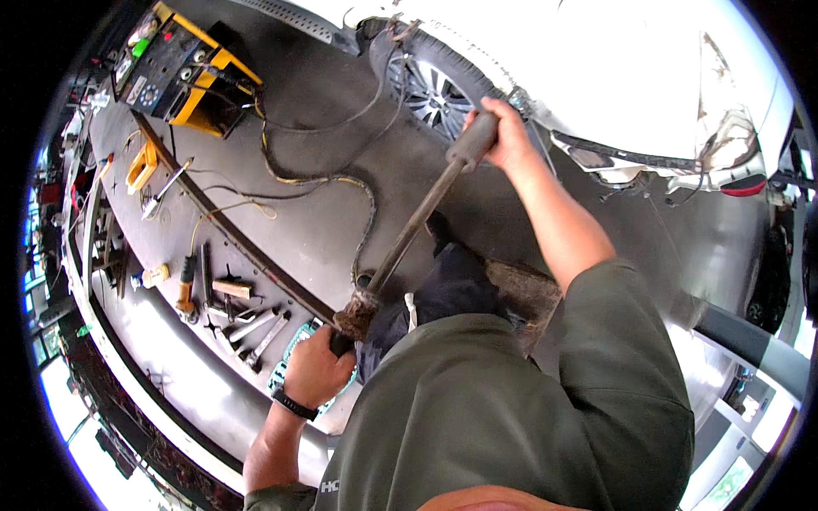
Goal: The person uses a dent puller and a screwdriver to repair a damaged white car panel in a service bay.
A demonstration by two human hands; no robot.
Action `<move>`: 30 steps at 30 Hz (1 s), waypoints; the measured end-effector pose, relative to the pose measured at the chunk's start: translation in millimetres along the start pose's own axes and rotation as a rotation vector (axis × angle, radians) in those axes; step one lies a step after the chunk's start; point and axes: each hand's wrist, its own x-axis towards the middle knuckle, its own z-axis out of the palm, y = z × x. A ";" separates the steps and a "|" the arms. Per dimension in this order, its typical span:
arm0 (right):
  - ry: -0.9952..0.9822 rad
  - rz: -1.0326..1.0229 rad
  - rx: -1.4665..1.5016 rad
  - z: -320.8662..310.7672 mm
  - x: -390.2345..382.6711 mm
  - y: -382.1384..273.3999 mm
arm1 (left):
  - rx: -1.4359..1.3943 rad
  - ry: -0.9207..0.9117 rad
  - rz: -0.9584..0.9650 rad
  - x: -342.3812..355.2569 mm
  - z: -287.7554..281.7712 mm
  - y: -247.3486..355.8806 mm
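Note:
A long slide hammer [419, 220] with a steel rod slants across the front of my body. My right hand [509, 134] is raised toward the car's wheel, closed round the thick grey cylinder [472, 143] at the rod's upper end. Lower left, my left hand [317, 368], with a black watch on its wrist, is closed on the dark grip just below the tool's rough brown end [356, 317]. A black-and-yellow cable [372, 209] runs over the floor to near this lower end. My palms hide parts of both grips.
A white car [596, 68] with opened-up bodywork and a wheel [434, 89] stands ahead. At upper left is a yellow-and-black machine [192, 77] with cables. A long metal bar [230, 226] lies on the left, beside hammers [271, 336], an angle grinder [186, 289] and a yellow tool [141, 167].

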 end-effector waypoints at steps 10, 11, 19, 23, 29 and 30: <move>0.229 -0.162 -0.083 50.8 -30.4 4.8 | -0.055 0.004 0.041 7.2 3.1 -11.6; 0.133 -0.096 0.002 75.6 -55.0 16.6 | -0.046 0.020 0.068 9.3 5.9 -15.4; 0.022 -0.054 0.368 96.0 -170.2 200.4 | -0.114 0.012 0.090 3.1 46.0 -42.8; 0.092 0.171 0.308 84.8 -153.1 185.3 | -0.080 -0.045 -0.017 19.1 50.8 -35.4; -0.016 0.163 0.341 78.3 -158.6 178.5 | -0.082 -0.085 -0.088 8.6 44.4 -22.6; -0.036 0.173 0.308 72.7 -155.1 177.5 | -0.060 -0.069 -0.071 7.3 45.3 -23.1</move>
